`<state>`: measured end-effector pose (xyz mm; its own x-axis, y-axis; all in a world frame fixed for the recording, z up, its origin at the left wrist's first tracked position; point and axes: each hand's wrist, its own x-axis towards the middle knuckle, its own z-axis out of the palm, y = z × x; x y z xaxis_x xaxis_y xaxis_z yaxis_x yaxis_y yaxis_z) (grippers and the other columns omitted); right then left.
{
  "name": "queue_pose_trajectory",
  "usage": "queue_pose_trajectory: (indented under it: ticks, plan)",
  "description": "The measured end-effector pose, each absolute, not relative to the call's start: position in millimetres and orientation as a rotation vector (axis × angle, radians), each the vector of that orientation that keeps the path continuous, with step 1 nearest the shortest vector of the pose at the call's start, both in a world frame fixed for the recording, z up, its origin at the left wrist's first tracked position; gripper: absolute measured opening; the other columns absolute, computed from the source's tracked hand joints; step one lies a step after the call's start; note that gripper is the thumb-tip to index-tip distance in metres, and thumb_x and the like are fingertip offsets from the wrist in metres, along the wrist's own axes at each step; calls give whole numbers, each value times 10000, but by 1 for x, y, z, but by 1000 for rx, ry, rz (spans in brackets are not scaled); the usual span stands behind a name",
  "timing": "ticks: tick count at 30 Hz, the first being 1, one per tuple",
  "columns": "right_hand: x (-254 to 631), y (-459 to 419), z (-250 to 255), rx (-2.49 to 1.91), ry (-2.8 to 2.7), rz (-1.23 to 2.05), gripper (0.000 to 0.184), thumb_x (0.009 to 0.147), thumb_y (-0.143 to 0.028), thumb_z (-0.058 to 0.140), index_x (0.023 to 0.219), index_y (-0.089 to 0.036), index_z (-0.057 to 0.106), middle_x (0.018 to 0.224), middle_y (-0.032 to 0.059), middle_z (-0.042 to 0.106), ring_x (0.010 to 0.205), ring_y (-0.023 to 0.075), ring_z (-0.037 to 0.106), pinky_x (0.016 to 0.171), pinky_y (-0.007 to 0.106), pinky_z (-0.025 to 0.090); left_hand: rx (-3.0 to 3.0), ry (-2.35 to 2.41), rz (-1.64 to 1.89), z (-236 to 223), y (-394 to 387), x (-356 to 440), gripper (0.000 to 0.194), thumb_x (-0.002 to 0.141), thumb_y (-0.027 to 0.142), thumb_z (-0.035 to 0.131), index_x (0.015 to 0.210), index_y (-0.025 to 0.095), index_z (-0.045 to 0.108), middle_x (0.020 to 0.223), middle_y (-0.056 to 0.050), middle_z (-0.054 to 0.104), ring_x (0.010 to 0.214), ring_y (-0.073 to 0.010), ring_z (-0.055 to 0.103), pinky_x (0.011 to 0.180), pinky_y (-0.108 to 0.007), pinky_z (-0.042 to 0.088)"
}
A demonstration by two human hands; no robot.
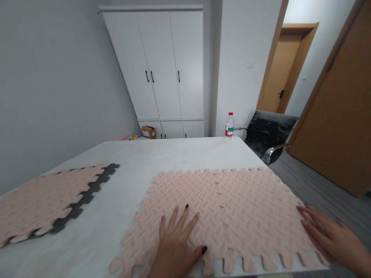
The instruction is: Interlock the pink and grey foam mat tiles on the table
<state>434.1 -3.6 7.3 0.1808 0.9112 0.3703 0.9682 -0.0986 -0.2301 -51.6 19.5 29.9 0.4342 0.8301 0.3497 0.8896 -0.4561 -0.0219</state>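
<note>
Two pink foam puzzle mats (232, 208) lie joined side by side on the white table (162, 154), close to its near edge. My left hand (176, 247) rests flat on the left mat with fingers spread, holding nothing. At the right mat's outer edge, near the table's right side, my right hand (330, 235) lies with fingers stretched out against the foam. A second stack of pink mats (37, 200) over a dark grey mat (87, 197) sits at the table's left.
A water bottle (229, 125) stands at the table's far right corner. A black chair (269, 135) is behind it, beside wooden doors (339, 112). A white wardrobe (162, 65) stands at the back wall, with a cardboard box (148, 131) on the floor.
</note>
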Motion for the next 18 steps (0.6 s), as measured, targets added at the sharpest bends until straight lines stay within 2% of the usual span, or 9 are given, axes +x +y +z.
queue_pose_trajectory:
  ticks: [2, 5, 9, 13, 18]
  plan:
    - [409, 16, 30, -2032, -1874, -252, 477, 837, -535, 358, 1122, -254, 619, 1266, 110, 548, 1135, 344, 515, 928, 655, 345, -2472, -1514, -441, 30, 19, -52, 716, 743, 597, 549, 1378, 391, 289, 1404, -41, 432, 1262, -367, 387, 1006, -606, 207]
    - [332, 51, 77, -1720, -2119, -178, 505, 895, -467, 336, 1290, -184, 477, 1417, 135, 371, 1250, 284, 411, 1008, 516, 351, -2453, -1515, -452, 30, 18, -51, 734, 726, 566, 585, 1376, 397, 289, 1404, -35, 432, 1257, -361, 396, 1002, -597, 210]
    - [217, 103, 115, -1373, -2429, 111, 602, 924, -482, 270, 1404, -119, 299, 1478, 134, 249, 1343, 237, 257, 1074, 436, 284, -2425, -1508, -480, 29, 17, -50, 717, 726, 556, 590, 1367, 404, 307, 1396, -23, 444, 1254, -347, 404, 1020, -568, 187]
    - [157, 150, 92, -1429, -2439, 183, 693, 927, -515, 208, 1379, 6, 283, 1475, 214, 199, 1360, 299, 184, 1082, 475, 226, -2412, -1497, -463, 27, 16, -52, 749, 730, 561, 589, 1386, 394, 268, 1419, -25, 408, 1270, -350, 379, 1032, -566, 117]
    - [146, 173, 44, -1495, -2443, 184, 751, 909, -592, 154, 1408, -39, 246, 1472, 189, 230, 1366, 296, 159, 1090, 506, 158, -2490, -1559, -433, 30, 18, -52, 744, 732, 582, 572, 1382, 426, 247, 1429, -21, 389, 1264, -390, 381, 977, -635, 188]
